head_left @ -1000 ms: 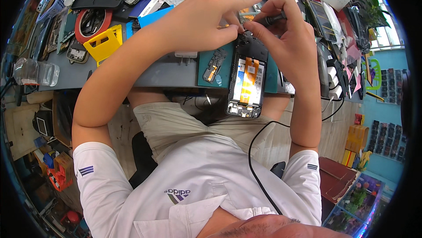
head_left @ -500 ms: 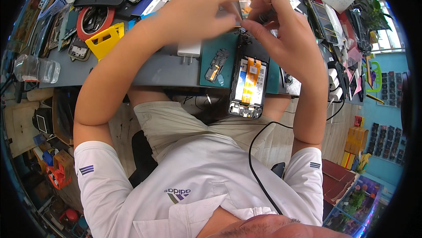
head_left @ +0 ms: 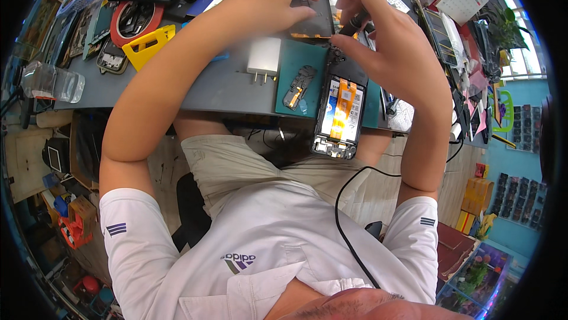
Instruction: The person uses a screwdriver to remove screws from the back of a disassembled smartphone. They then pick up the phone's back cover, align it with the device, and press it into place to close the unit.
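- The opened phone (head_left: 340,107) is laid across the near edge of the worktop (head_left: 219,89), right of that edge's middle. Its bottom end is stuck out past the edge.
- A dark tool (head_left: 355,24), shaped like a fat pen, is gripped by the right hand (head_left: 393,42), near the phone's top end.
- Nothing is seen to be gripped by the left hand (head_left: 269,0). Its thumb and finger are held apart over a dark panel (head_left: 319,15); whether the panel is touched cannot be told.
- The phone could be tipped off the near edge if its bottom end were bumped by an arm or a leg.
- The battery (head_left: 355,110) or the orange ribbon (head_left: 343,120) could be scratched if the tool slipped.
- The small phone part (head_left: 299,87) on the green mat (head_left: 287,62) could be pushed over the near edge by a careless arm.
- Half a second ago, the hands were held close together past the phone's top end. Now they are set farther apart, with the left hand drawn back to the left.
- More of the white charger (head_left: 264,54) is shown now; its top was covered by the arm.
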Demonstrator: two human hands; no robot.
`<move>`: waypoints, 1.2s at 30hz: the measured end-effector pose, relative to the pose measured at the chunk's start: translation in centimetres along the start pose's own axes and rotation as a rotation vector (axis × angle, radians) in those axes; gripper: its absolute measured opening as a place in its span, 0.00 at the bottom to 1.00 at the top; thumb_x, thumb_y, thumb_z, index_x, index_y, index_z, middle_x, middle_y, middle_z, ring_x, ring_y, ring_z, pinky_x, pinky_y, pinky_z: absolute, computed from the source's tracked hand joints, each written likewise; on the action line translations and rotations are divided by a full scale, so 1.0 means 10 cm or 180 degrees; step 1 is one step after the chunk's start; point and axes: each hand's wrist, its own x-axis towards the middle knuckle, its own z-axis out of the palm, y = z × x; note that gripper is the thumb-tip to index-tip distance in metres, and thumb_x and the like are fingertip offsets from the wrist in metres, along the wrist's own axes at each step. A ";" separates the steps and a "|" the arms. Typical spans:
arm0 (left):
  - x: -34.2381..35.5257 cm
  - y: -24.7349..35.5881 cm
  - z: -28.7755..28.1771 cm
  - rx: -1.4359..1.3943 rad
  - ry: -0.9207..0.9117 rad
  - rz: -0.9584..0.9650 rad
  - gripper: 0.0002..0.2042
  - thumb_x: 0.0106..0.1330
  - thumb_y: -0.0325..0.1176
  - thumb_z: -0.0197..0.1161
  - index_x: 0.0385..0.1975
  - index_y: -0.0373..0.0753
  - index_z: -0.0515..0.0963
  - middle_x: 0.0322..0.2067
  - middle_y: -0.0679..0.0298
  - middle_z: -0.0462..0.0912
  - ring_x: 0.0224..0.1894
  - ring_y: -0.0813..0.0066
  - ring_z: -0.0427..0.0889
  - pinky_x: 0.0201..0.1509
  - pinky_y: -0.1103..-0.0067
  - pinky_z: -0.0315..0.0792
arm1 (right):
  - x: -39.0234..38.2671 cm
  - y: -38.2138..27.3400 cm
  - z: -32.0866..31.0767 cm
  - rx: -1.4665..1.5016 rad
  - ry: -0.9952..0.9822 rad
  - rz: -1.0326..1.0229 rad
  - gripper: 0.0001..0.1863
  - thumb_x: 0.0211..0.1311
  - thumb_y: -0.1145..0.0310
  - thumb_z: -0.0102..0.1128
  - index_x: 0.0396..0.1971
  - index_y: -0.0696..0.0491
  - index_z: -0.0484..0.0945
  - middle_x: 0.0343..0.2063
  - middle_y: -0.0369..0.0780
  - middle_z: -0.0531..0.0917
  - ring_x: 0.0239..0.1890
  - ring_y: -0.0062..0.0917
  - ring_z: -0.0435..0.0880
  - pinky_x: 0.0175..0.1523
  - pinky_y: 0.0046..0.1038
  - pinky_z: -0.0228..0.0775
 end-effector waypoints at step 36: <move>0.10 0.14 0.01 -0.0932 0.0087 -0.0536 0.05 0.64 0.25 0.69 0.35 0.31 0.82 0.30 0.51 0.87 0.35 0.57 0.88 0.41 0.68 0.80 | -0.08 0.04 0.02 0.0181 0.0031 0.0468 0.23 0.58 0.56 0.81 0.41 0.55 0.79 0.26 0.38 0.84 0.23 0.25 0.82 0.31 0.27 0.72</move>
